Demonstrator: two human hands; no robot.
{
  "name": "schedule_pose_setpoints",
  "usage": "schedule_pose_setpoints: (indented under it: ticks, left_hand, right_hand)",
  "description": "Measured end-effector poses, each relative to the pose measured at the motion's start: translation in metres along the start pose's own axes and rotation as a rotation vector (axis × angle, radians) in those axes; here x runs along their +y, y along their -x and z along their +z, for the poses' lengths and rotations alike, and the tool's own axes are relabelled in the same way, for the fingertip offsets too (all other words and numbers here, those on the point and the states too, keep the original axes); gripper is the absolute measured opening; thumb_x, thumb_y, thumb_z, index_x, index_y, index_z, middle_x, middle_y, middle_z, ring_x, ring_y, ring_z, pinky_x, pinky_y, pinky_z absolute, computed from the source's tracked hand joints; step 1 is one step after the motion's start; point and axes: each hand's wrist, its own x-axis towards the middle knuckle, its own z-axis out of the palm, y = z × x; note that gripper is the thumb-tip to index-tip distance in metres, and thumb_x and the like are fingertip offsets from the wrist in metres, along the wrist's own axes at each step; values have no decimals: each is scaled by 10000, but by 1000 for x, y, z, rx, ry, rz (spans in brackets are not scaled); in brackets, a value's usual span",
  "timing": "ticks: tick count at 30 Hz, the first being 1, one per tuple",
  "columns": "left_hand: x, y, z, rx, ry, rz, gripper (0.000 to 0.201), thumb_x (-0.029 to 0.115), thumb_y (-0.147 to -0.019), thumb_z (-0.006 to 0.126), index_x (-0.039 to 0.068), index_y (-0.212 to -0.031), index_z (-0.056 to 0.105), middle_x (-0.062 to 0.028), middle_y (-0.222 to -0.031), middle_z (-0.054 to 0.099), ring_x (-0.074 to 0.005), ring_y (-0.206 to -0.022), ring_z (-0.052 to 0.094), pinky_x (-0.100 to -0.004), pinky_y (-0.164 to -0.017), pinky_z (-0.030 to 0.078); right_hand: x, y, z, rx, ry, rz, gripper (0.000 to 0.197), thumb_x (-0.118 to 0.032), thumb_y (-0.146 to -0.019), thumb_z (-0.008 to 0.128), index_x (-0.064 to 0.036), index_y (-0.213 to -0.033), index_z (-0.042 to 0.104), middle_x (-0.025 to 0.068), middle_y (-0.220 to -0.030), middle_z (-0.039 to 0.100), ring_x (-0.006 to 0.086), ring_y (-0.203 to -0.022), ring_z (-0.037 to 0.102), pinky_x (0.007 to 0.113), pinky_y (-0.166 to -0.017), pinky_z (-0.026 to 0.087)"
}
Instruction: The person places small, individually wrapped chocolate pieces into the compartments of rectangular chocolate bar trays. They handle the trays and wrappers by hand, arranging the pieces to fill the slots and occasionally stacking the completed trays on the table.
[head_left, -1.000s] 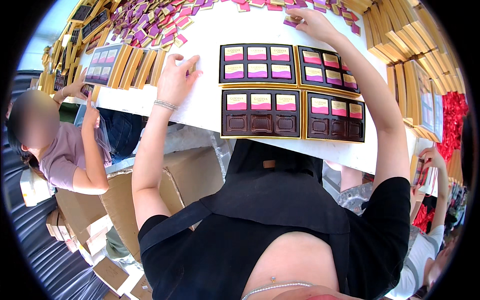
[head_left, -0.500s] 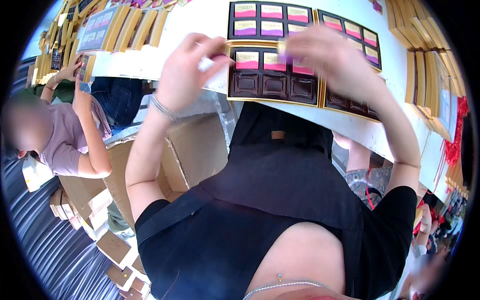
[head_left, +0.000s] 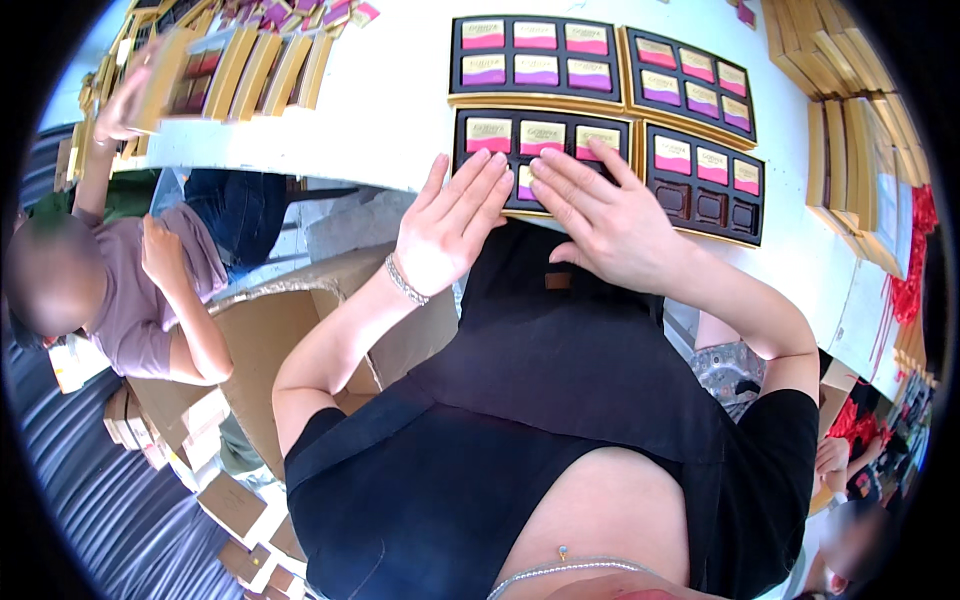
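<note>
Over the lower row of the near left chocolate box, both of my hands lie flat, palms down. My left hand covers that row's left end with fingers stretched. My right hand spans the middle and right, its fingertips reaching the upper row. Gold-and-pink wrapped chocolates fill the upper row; a gold-and-purple wrapped chocolate shows between my hands. In the near right box, pink chocolates sit above dark compartments holding none. Both rows are filled in the far left box and far right box.
Gold-edged boxes stand in a row at the table's left and in stacks at its right. Loose wrapped pieces lie at the back. A co-worker sits at the left, near an open cardboard carton.
My hands have come nearer and closer together, now flat on the near left box. A purple chocolate shows in its formerly bare lower row. The co-worker's arm has risen toward the boxes.
</note>
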Motion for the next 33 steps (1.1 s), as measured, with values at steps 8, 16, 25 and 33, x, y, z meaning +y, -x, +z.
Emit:
schedule_pose_setpoints:
  ticks: [8,16,25,33]
  left_hand:
    - [-21,-41,-31,159,122,-22,575,308,-821,751,18,-1290,591,-160,-1341,600,-280,-1287,556,-596,-1123,290]
    - [-166,-306,92,194,80,36,305,181,-888,662,121,-1187,672,-85,-1181,679,-290,-1111,622,-394,-939,507]
    - [-154,-322,114,0,-114,-3,270,220,-907,598,192,-1159,692,-90,-1069,692,-282,-995,654,-422,-838,539]
    - [-135,-319,77,-487,-214,-311,347,354,-843,663,139,-1108,723,-160,-1047,703,-304,-1018,660,-419,-863,542]
  right_hand:
    - [128,-44,-61,135,-494,672,317,-119,-933,615,-64,-1245,625,142,-1110,692,298,-998,670,387,-898,529]
    - [310,-80,16,379,178,247,219,-68,-872,597,-44,-1082,653,152,-944,688,338,-922,657,437,-844,523]
    - [284,-50,-19,74,-479,666,253,-54,-890,652,-41,-1134,719,53,-822,673,109,-659,596,271,-596,519]
    - [286,-35,-7,179,-47,310,312,-20,-815,678,-39,-1125,703,134,-954,684,271,-865,671,364,-794,547]
